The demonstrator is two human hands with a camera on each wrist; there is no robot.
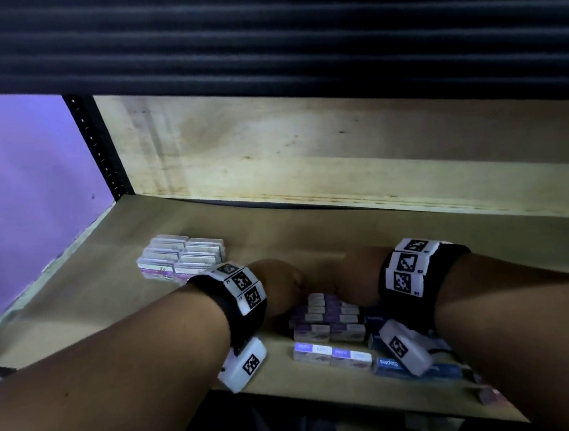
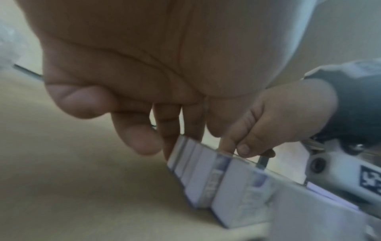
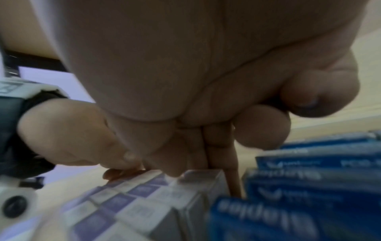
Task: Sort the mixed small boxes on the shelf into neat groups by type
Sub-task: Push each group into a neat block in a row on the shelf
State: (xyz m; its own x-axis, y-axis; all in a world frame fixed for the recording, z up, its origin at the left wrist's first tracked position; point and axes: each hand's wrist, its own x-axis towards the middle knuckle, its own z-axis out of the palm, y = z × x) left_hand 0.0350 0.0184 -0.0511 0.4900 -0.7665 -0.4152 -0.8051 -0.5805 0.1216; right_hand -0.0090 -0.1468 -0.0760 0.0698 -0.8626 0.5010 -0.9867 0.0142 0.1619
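Off the shelf's left edge: purple wall [image 1: 15,187]. A black slotted post [image 1: 94,146] stands at the back left corner. The shelf [image 1: 111,299] is a pale board with a wooden back panel [image 1: 305,151] along its rear edge.

Left of middle, about halfway between front and back edges: back stack [image 1: 183,255] of purple-and-white boxes, well apart from my hands.

Left grip [image 1: 279,286]: down on the left end of the block [image 1: 326,318] of purple-and-white boxes. Two fingers [image 2: 168,130] run down the block's far left corner and touch it. The other two curl in. My thumb sits just above the top edge. Grip pinches that end.

The block: near the front edge, right of middle, held between both hands. Rows packed tight. Cannot tell if it rests on the board or sits just off it. Closer to the front edge, with a small gap, lies a front row [image 1: 333,353] of two like boxes.

Right grip [image 1: 355,274]: on the block's right end. Thumb on the top edge. Index and middle fingers [image 3: 230,176] go straight down between the block and the blue staples boxes [image 1: 389,366]. Ring and little fingers curl into the palm. Grip pinches that end.

The blue staples boxes: just beside the block, toward the front right corner, partly hidden under my right wrist.
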